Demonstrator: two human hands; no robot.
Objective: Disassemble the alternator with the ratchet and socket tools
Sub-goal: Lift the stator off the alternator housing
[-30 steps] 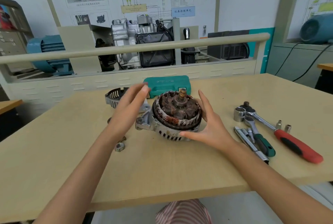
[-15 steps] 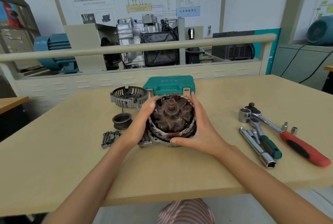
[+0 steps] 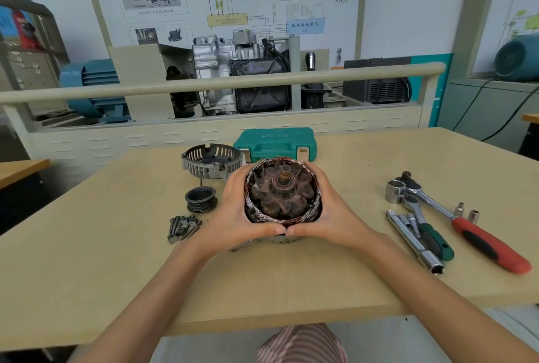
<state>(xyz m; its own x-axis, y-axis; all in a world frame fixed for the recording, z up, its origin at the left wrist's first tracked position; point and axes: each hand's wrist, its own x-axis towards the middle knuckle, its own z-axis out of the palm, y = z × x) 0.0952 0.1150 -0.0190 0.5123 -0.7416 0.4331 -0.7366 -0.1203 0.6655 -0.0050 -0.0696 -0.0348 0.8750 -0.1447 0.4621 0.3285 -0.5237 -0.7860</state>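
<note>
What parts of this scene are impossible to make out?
- Alternator housing, head view: mostly covered by the left hand and right hand.
- Bolts, head view: too small to count.
- Wall diagrams, head view: text too small.

Alternator (image 3: 283, 192) at table centre: rust-brown fan blades inside a ring of copper-and-silver striped windings; brass-toned shaft tip. Table (image 3: 291, 281): pale tan, plain. Tool case (image 3: 275, 143) at 12 o'clock of the alternator: teal green with silver latches. End cover (image 3: 212, 162) at 10 o'clock: grey, slotted. Pulley (image 3: 201, 199) at 9 o'clock: black, ribbed. Bolts (image 3: 183, 228) at 8 o'clock: dull grey. Ratchet (image 3: 463, 224) at 3 o'clock: chrome head, red handle with black inlay. Second ratchet (image 3: 427, 230) just beside it: chrome with green-and-black grip. Clothing (image 3: 300, 343) at 6 o'clock: pink-and-white stripes.
</note>
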